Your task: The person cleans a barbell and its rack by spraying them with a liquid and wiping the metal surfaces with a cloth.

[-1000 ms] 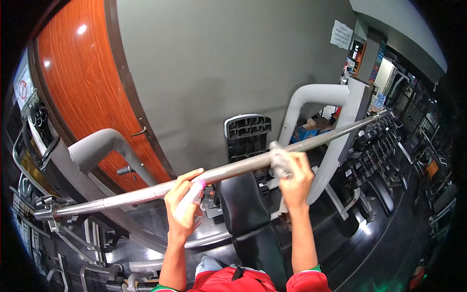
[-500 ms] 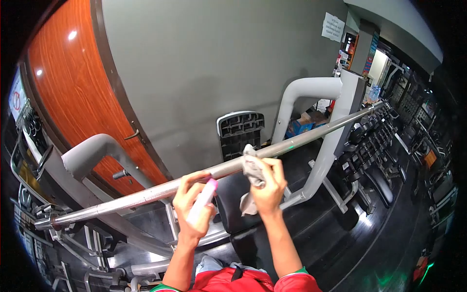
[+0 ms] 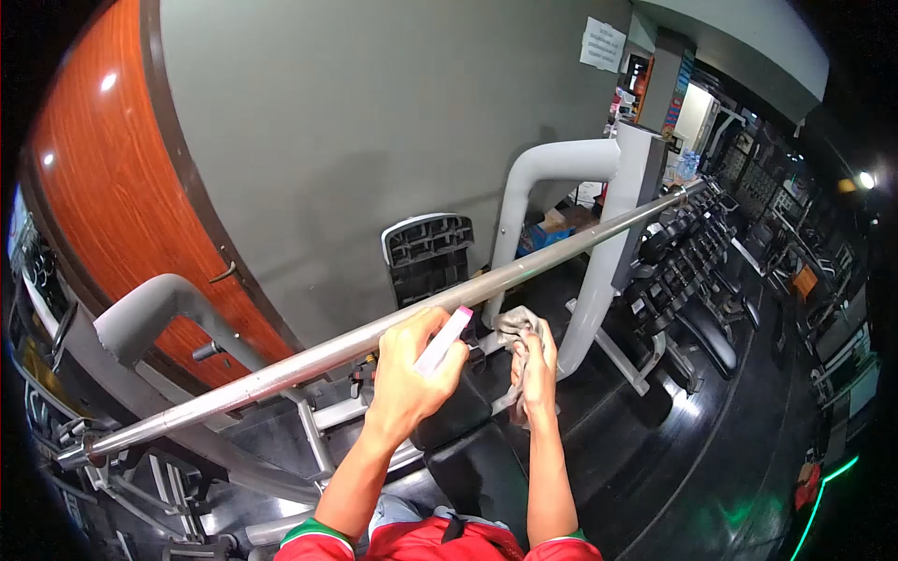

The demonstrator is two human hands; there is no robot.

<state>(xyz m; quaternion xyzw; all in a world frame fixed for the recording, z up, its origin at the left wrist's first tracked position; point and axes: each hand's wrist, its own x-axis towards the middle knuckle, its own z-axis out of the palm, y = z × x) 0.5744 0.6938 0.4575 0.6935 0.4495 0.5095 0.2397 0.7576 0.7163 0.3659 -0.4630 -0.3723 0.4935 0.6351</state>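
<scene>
A long metal barbell crosses in front of me on a grey rack, running from low left to upper right. My left hand is wrapped round a slim white bottle with a pink top, which tilts up to the right. Its knuckles overlap the lower edge of the bar in this view. My right hand grips a crumpled grey cloth, part of which hangs below the fingers. Hand and cloth are just under the bar, right of the bottle.
Below the hands is a black padded bench. Grey rack uprights stand on both sides, with a dark wall and a wooden door behind. A dumbbell rack is at the right, beside the black floor.
The cloth and right hand have come off the bar and dropped below it. My left hand has moved right and up with the bottle. The view has shifted slightly right.
</scene>
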